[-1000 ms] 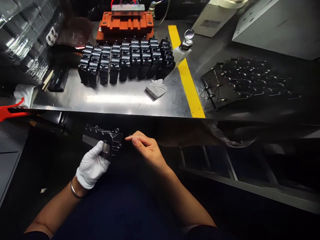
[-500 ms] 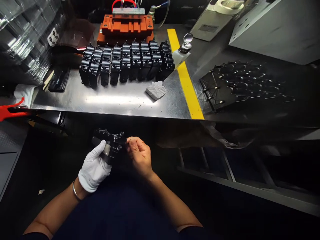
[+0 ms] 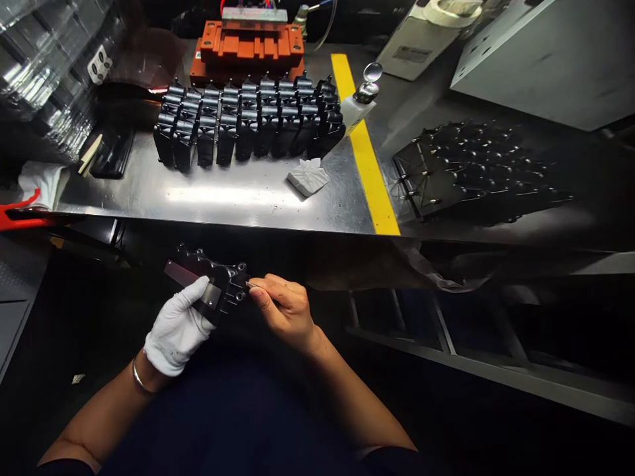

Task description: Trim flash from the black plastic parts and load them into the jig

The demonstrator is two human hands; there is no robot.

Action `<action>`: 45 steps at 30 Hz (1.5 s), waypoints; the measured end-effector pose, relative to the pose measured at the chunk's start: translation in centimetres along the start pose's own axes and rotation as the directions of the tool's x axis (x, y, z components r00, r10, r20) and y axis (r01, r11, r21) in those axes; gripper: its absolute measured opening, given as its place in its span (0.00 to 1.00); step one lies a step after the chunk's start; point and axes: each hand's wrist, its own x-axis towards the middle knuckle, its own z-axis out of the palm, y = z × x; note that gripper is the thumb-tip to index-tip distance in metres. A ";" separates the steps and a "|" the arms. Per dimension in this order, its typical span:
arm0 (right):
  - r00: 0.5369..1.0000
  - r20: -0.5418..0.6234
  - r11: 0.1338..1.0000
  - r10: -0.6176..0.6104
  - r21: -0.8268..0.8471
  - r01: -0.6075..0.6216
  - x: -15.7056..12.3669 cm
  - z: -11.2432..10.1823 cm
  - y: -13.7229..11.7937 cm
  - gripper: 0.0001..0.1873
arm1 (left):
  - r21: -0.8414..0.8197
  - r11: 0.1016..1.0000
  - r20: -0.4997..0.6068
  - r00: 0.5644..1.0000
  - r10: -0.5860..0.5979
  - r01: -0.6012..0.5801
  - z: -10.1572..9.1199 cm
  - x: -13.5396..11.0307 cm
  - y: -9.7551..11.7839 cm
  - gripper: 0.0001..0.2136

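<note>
My left hand [image 3: 177,329], in a white glove, is closed round a black plastic part [image 3: 211,281] with a grey metal strip, held below the front edge of the steel bench [image 3: 223,198]. My bare right hand [image 3: 282,309] is pinched at the part's right end, thumb and forefinger pressed on a thin light sliver that I cannot make out. Both hands are over my dark lap. On the bench behind stand rows of several like black parts [image 3: 248,122].
An orange fixture [image 3: 248,46] sits behind the rows. A folded white wipe [image 3: 308,177], a yellow stripe [image 3: 367,158], a pump bottle [image 3: 360,102] and a black tray of parts [image 3: 471,172] lie to the right. A red tool [image 3: 20,215] and white cloth are at the left.
My right hand went from open fingertips beside the part to a grip on its right end, then to a pinch at that end. The left hand tilted the part slightly.
</note>
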 end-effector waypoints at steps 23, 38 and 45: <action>0.999 0.051 0.996 -0.009 0.091 0.004 0.1 -0.7 0.5 0.09 | 0.119 0.990 -0.060 0.995 0.085 -0.077 1.1 -0.4 -1.1 0.16; 0.849 -0.299 0.896 0.435 0.057 -0.440 -0.8 0.8 4.5 0.18 | 0.353 0.922 0.089 0.987 0.135 -0.158 -0.3 -1.7 -1.5 0.03; 0.989 -0.063 0.990 0.133 0.059 -0.129 -1.0 0.2 0.3 0.11 | 0.110 0.992 -0.110 0.991 0.074 -0.062 0.3 -0.3 0.0 0.16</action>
